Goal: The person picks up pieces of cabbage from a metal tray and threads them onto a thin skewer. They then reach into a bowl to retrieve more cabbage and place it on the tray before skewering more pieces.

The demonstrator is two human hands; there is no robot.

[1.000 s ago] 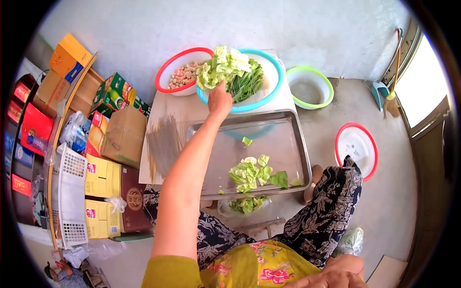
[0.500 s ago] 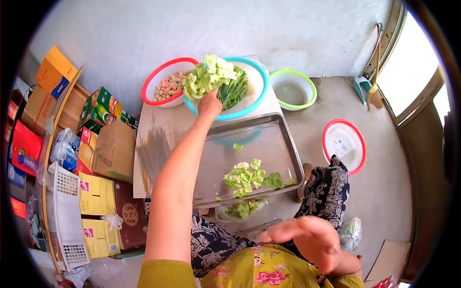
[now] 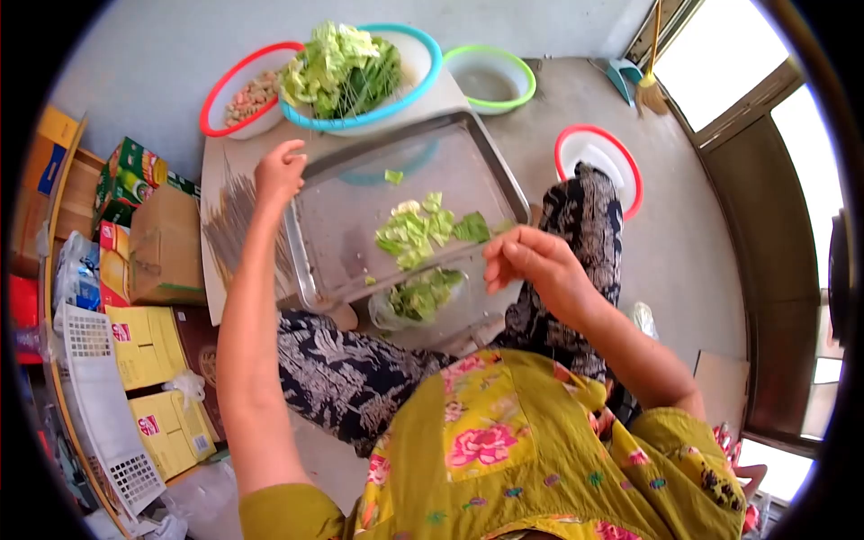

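My left hand (image 3: 281,171) hovers by the left edge of the metal tray (image 3: 337,180), fingers loosely bent and apart, holding nothing. My right hand (image 3: 533,263) is over the tray's near right corner, fingers curled in with nothing visible in them. Torn lettuce pieces (image 3: 409,234) lie on the tray. A head of lettuce (image 3: 328,67) rests beside long green stalks (image 3: 371,83) in the blue-rimmed basin (image 3: 423,76) behind the tray. Below the tray's front edge, a clear plastic bag (image 3: 382,310) holds more leaves.
A red-rimmed basin (image 3: 216,103) of peanuts (image 3: 252,97) stands at the back left. Thin sticks (image 3: 238,216) lie left of the tray. A green-rimmed basin (image 3: 490,79) and another red-rimmed basin (image 3: 621,175) are at right. Cardboard boxes (image 3: 166,243) line the left side.
My left hand has let go of the lettuce in the blue-rimmed basin and drawn back toward me. My right hand has moved forward to the tray, its fingers curling. The view has shifted.
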